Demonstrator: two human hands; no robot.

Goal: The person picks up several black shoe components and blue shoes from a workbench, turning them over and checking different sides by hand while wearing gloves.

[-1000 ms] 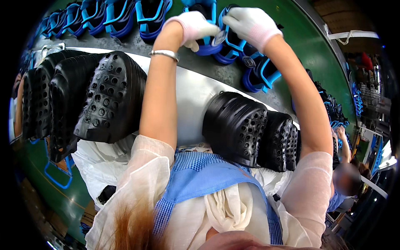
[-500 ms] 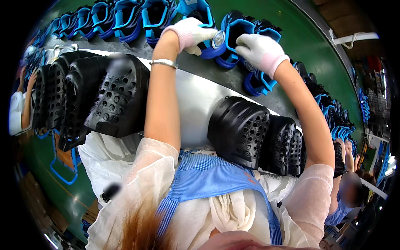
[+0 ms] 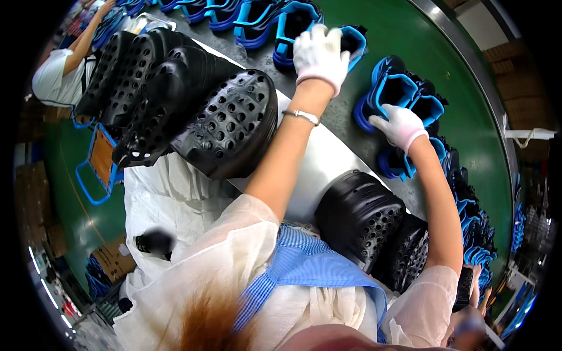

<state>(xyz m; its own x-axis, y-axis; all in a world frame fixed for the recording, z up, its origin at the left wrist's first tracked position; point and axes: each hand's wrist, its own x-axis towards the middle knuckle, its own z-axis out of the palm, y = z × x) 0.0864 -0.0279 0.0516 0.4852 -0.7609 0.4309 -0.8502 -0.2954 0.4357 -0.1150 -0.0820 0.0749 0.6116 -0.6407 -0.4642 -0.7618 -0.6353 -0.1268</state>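
Observation:
My left hand (image 3: 321,55), in a white glove, is over the line of black shoes with bright blue linings. Its fingers are apart and bent, and the thumb is against the side of one shoe (image 3: 355,42). Left of that hand stands another blue-lined shoe (image 3: 293,26). My right hand (image 3: 404,126), gloved too, has its thumb away from the fingers. A fingertip meets the near collar of a shoe (image 3: 380,93); more shoes (image 3: 428,108) stand beside and below this hand. The palms of both hands are hidden.
Stacked black moulded pieces with round holes (image 3: 231,123) stand on the left, and a second stack (image 3: 357,213) near my right arm. A metal ledge (image 3: 328,155) runs between. Green surface (image 3: 410,35) lies beyond the shoes. Other people are at both sides; a blue-framed stand (image 3: 93,175) is at left.
The view has swung, shifting the scene. My left hand has let go of the shoe with the round silvery tag and moved right along the row. My right hand has moved to shoes further right.

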